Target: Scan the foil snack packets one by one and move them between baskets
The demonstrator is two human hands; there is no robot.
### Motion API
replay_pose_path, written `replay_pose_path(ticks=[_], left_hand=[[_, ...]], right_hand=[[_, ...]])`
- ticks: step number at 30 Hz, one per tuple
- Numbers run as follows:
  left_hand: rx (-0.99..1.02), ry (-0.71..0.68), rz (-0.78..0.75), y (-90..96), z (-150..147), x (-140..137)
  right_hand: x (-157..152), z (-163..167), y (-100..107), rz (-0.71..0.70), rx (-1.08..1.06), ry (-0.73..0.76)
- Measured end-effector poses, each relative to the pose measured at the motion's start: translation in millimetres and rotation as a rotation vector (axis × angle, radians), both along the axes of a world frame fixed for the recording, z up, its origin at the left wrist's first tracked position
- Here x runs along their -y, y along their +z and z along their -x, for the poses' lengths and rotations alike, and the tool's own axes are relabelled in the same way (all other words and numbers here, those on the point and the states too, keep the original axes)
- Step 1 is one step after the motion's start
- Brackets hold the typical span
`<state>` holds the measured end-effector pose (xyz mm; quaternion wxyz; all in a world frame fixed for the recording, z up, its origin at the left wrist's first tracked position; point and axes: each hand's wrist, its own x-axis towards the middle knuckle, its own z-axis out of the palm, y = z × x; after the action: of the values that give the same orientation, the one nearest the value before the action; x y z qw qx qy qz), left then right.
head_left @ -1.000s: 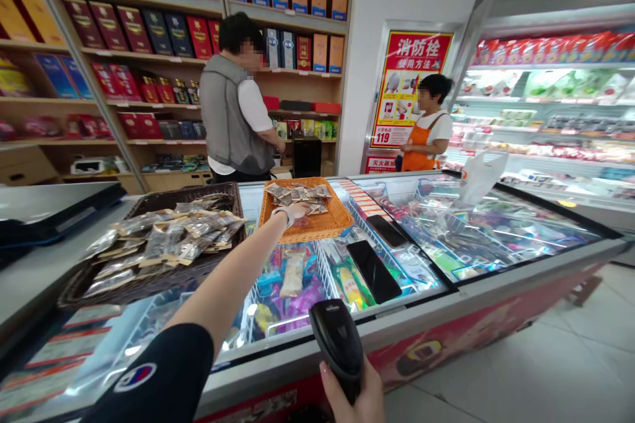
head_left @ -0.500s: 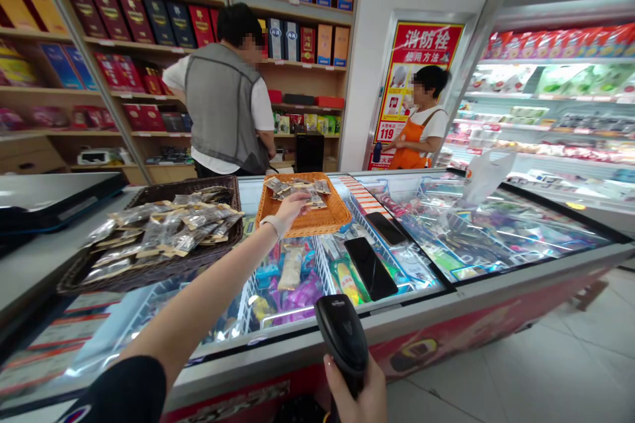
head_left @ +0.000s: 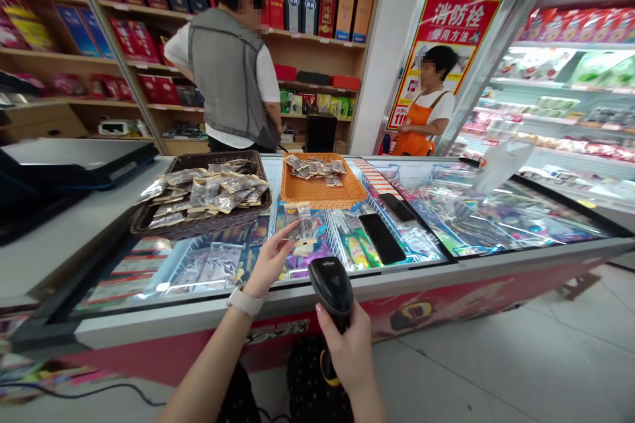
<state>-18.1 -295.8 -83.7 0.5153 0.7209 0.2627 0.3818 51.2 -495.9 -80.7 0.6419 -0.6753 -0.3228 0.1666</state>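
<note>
My right hand (head_left: pixel 347 337) is wrapped round the grip of a black barcode scanner (head_left: pixel 331 284), which points forward over the front edge of the chest freezer. A small clear packet (head_left: pixel 307 219) with a tan paper edge is at the fingertips of my left hand (head_left: pixel 272 261), held above the glass just in front of the orange wicker basket (head_left: pixel 322 193). Similar packets (head_left: pixel 312 166) lie along the back of that basket. To the left, a dark brown wicker basket (head_left: pixel 171 230) is heaped with more packets (head_left: pixel 213 190).
Two phones (head_left: pixel 381 238) lie on the freezer glass (head_left: pixel 253 277) right of the orange basket. A clear plastic bag (head_left: pixel 503 168) stands farther right. Behind the freezer are a person in a grey vest (head_left: pixel 225 79) and another in an orange apron (head_left: pixel 414 129). A scale (head_left: pixel 84 162) sits far left.
My left hand has come back out of the orange basket toward me, bringing a packet. The camera view has tilted down and shifted. My right hand still grips the scanner.
</note>
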Motion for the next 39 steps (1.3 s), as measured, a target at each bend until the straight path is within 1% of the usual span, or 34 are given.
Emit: replay_pose_path(ticks=[3,7,11,16,20,25,27,29,31,33,35,37,39], left_hand=[[-0.009,-0.019,0.036,-13.3,12,6],[-0.033,-0.007,0.011,-20.7,16,8],[-0.064,-0.007,-0.045,-21.8,16,9],[-0.073,-0.026,-0.078,-20.8,18,12],[-0.042,-0.044,-0.074,-19.8,17,12],[-0.051,-0.054,-0.058,-20.8,17,12],[-0.050,-0.042,-0.041,-20.9,17,15],[-0.010,0.017,-0.043,-18.2,20,18],[0.056,0.107,-0.076,-10.1,25,14],[0.109,0.201,-0.145,7.4,33,-3],[0.136,0.294,-0.248,36.8,44,-33],[0.131,0.395,-0.361,74.6,56,-73],[0.049,0.489,-0.401,111.6,65,-117]], right_hand=[[-1,3,-2,0.043,0.038,-0.007],[-4,6,-2,0.083,0.086,-0.005],[-5,8,-2,0.118,0.105,0.010],[-7,9,-4,0.111,0.095,0.019],[-7,9,-5,0.108,0.093,0.009],[-6,8,-2,0.131,0.089,0.000],[-7,10,-2,0.124,0.085,-0.008],[-7,11,-4,0.102,0.078,-0.018],[-10,12,-11,0.069,0.065,-0.032],[-16,11,-22,0.054,0.041,-0.056],[-24,10,-33,0.045,0.036,-0.075],[-30,12,-40,0.015,0.042,-0.064],[-33,15,-42,-0.011,0.037,-0.047]])
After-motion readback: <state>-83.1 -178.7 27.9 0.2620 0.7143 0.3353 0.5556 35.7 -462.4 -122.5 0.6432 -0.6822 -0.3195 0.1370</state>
